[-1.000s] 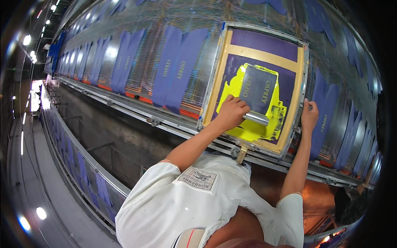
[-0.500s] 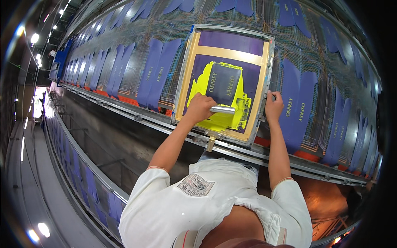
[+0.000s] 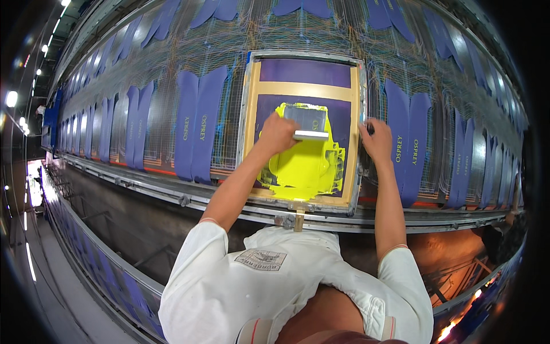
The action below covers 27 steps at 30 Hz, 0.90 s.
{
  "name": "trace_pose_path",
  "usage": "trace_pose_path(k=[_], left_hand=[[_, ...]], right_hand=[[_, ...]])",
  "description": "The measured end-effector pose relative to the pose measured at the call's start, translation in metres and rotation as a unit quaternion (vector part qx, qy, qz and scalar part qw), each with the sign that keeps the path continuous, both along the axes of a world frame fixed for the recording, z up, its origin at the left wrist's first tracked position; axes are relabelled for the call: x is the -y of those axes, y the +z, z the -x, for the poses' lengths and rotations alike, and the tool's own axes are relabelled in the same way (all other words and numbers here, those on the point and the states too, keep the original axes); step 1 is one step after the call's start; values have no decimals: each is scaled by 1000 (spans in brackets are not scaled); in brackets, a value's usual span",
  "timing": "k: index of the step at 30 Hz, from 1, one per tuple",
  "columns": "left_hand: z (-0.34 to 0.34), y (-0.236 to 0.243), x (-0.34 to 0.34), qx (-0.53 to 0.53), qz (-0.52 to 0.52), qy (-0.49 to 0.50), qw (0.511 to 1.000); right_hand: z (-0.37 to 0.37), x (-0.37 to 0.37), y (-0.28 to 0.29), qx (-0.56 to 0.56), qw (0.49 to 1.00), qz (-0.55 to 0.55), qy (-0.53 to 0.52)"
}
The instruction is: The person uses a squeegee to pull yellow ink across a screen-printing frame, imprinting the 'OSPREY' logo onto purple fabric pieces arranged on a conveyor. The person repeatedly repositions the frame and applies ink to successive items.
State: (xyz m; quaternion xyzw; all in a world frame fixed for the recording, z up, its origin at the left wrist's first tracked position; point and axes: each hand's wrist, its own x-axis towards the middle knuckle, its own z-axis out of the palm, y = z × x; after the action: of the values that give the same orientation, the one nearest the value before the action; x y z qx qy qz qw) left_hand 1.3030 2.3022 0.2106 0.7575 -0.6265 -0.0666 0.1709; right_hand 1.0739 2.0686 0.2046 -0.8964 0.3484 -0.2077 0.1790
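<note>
My left hand (image 3: 279,134) is wrapped around the end of a squeegee (image 3: 311,135) with a pale metal bar. It lies across the printing screen (image 3: 356,172), a rectangular metal frame with tan tape along its inner border. Bright yellow-green ink (image 3: 302,172) spreads over the mesh on the near side of the bar. Beyond the bar, part of a dark see-through window (image 3: 303,116) shows, with lettering under it. My right hand (image 3: 377,139) is at the frame's right edge, fingers loosely curled, a gap between thumb and forefinger. Its thumb seems to touch the edge.
Purple-blue cut pieces (image 3: 405,143) with printed lettering lie in rows along the long table, on both sides of the screen. A metal rail (image 3: 160,186) runs along the near edge. A brass-coloured stop (image 3: 299,219) juts from the frame's near side. Another long table (image 3: 109,258) is at lower left.
My left hand has pushed the squeegee toward the far side of the screen. Ink now covers much of the window behind it. The whole view has shifted and turned slightly.
</note>
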Motion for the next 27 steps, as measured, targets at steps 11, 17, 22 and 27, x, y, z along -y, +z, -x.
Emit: trace_pose_path(k=[11, 17, 22, 27], left_hand=[[-52, -10, 63, -16, 22, 21, 999], [37, -14, -32, -41, 43, 26, 998], [48, -11, -50, -48, 36, 13, 998], [-36, -2, 37, -9, 33, 10, 999]], right_hand=[[-129, -18, 8, -145, 955, -30, 256], [-38, -113, 3, -87, 955, -51, 278], [-28, -125, 13, -114, 949, -55, 288], [-108, -40, 16, -113, 955, -17, 273]])
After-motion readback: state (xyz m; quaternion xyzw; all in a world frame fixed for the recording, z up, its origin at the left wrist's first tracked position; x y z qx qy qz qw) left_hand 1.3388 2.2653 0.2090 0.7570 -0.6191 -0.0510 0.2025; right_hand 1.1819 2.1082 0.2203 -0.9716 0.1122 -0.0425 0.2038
